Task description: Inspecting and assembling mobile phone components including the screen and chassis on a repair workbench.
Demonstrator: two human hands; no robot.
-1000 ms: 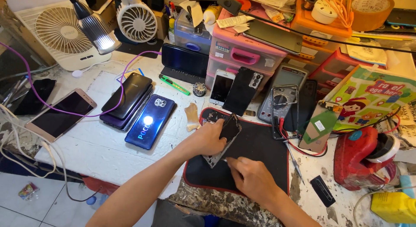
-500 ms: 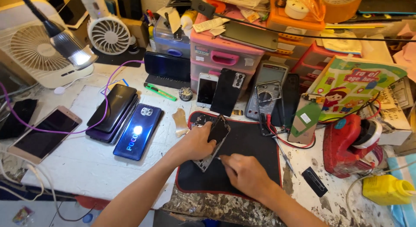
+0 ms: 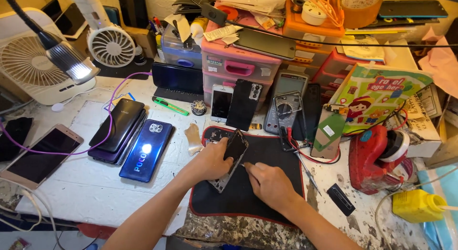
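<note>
The left hand (image 3: 213,159) grips an opened phone (image 3: 231,157) tilted on the black mat (image 3: 267,195), while the right hand (image 3: 269,183) pinches what may be a thin tool at its edge, where a slip could crack the screen.

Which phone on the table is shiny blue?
The blue phone lying face down beside the stack of dark phones. Its back is bright blue; the others look black, white or pinkish.

Dark phone screens (image 3: 39,157) across bench
</note>
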